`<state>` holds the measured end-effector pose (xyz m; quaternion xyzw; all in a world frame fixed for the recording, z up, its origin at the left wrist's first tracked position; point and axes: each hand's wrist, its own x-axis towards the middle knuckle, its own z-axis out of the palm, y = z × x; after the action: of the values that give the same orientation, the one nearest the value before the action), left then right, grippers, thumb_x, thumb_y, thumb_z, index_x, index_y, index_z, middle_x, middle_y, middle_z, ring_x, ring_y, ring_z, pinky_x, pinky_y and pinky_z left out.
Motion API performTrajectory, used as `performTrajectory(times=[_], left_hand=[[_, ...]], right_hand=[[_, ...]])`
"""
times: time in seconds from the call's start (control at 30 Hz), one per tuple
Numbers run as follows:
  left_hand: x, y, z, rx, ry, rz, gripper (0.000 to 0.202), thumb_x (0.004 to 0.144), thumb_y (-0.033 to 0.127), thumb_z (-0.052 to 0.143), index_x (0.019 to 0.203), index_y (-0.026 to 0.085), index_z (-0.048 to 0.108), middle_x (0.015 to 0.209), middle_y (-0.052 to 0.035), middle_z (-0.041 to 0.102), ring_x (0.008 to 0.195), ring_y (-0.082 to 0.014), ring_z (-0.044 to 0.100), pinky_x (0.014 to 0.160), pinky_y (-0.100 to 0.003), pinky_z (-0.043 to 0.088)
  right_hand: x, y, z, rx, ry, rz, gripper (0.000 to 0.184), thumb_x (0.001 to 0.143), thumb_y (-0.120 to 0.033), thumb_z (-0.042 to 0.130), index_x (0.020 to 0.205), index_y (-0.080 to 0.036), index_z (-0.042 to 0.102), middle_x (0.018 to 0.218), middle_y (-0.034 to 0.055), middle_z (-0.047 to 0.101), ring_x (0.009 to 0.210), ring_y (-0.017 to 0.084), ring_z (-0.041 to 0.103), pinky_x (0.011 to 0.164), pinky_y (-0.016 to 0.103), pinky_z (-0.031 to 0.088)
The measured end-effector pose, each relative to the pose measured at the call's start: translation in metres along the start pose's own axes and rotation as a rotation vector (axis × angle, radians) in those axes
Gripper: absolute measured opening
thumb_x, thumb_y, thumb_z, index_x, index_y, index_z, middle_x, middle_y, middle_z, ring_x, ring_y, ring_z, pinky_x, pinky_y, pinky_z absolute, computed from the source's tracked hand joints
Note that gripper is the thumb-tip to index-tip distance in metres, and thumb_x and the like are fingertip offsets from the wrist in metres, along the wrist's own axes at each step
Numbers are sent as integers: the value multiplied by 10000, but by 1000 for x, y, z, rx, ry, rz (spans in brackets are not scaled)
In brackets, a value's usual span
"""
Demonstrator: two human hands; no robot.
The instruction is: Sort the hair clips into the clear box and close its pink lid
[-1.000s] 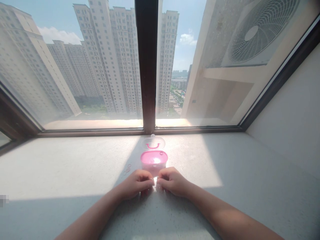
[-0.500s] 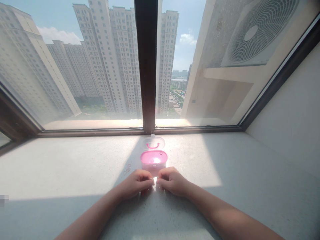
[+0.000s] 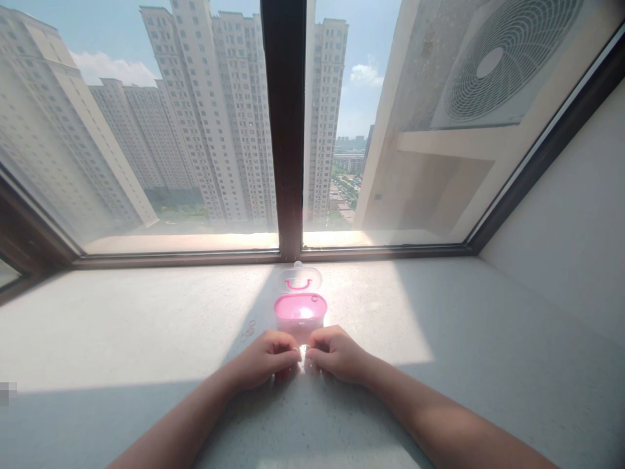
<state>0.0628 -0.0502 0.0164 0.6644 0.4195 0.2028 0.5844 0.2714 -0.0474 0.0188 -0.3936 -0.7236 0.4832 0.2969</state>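
Pinching something too small to identify at lower centre, the left hand [image 3: 267, 359] and right hand [image 3: 336, 355] met with fingers curled closed, just below the open pink box [image 3: 299, 312]. Steady, small fingertip movements over the sill [image 3: 122, 326] seemed wisest.

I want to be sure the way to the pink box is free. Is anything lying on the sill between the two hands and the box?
Nothing visible does. The left hand and right hand rest fingers together on the sill, right in front of the open pink box. A few small rings lie off to the left, outside that gap.
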Motion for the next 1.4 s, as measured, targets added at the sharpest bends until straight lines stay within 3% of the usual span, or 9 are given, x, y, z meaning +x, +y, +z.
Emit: performTrajectory(times=[1.4], left_hand=[[0,0,0,-7,-14,19,215,819,309,563,778,116,649,658,-22,604,556,-116,531,490,-209,388]], right_hand=[[-1,1,0,-3,-2,-2,185,719,-93,548,543,-144,572,445,-46,540,397,70,471,407,166,337]])
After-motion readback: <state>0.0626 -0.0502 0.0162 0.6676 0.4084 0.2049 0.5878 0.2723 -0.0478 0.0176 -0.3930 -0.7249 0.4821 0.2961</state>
